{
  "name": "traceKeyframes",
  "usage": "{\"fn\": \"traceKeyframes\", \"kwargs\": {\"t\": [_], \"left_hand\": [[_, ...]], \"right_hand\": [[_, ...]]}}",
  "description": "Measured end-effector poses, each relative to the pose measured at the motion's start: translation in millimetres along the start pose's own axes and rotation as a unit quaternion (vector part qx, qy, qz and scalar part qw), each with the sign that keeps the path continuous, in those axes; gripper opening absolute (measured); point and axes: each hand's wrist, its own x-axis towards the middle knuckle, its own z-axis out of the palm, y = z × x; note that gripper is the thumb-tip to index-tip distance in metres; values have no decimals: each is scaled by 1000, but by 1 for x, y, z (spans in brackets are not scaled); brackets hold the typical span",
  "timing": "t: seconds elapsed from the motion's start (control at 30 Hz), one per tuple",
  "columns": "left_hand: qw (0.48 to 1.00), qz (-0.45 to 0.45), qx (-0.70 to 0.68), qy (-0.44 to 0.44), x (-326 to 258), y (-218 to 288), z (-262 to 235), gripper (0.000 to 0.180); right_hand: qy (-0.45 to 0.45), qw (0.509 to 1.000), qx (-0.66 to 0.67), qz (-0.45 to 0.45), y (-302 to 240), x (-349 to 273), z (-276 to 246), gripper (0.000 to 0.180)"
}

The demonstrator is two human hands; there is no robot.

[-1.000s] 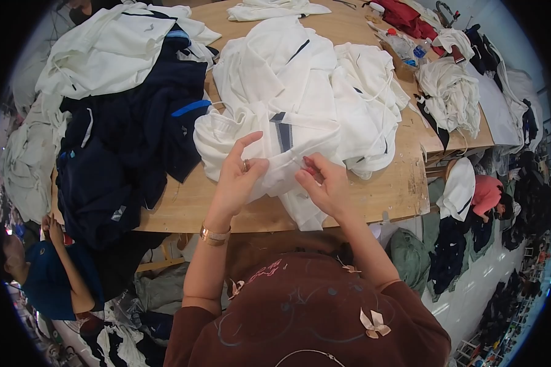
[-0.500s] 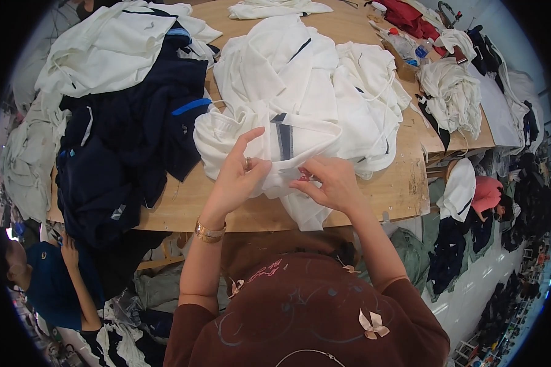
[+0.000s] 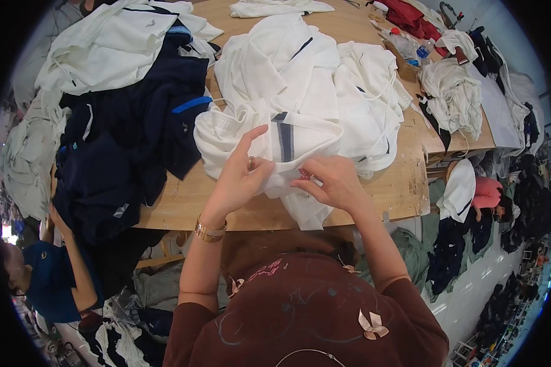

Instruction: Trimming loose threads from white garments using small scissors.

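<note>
A white garment with a grey-blue stripe lies bunched at the table's near edge, one end hanging over it. My left hand grips its near fold between thumb and curled fingers, the index finger stretched out. Close by on the right, my right hand is closed in a pinch on the same fold. Something small and red shows at its fingertips, too small to make out. Behind the fold, more white garments are heaped, some with dark trim.
Navy garments pile up on the left of the wooden table, with white ones beyond. At the left a co-worker in a blue shirt touches the navy pile. White cloth and a plastic bottle are at the right.
My hands have barely moved on the white garment. The co-worker at the left has shifted, with an arm now raised against the navy pile, whose near part has changed shape.
</note>
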Motion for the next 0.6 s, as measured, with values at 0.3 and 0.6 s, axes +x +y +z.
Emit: {"fn": "traceKeyframes", "kwargs": {"t": [0.3,0.6], "left_hand": [[999,33,-4,28,-8,0,8,52],[971,-216,-21,-97,-58,0,6,45]], "right_hand": [[26,907,348,238,-18,14,1,15],[155,985,42,-69,-15,-1,14,28]]}}
